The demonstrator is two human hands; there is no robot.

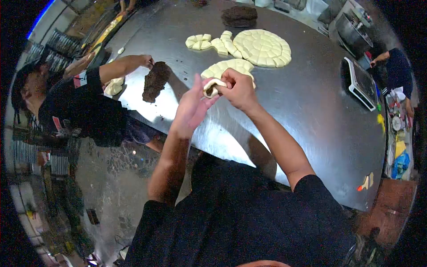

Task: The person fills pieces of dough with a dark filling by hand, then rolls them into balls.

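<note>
A piece of white dough (215, 83) wraps partly around brown filling (209, 91), which still shows through an opening. My left hand (192, 107) cradles this piece on its palm and fingers, thumb pointing up. From the other side, my right hand (240, 90) pinches the dough's edge with bent fingers. Just behind my hands lies a round slab of cut dough (227, 66), partly covered by them. A larger disc of cut dough (262, 48) sits beyond it, with smaller dough pieces (199, 42) to its left.
On the metal table (311, 107), a mound of brown filling (155, 82) lies left, touched by a co-worker's hand (146, 61). Another brown mound (239, 16) is at the back. A white-framed scale or tray (360, 84) stands right, near another person (397, 71).
</note>
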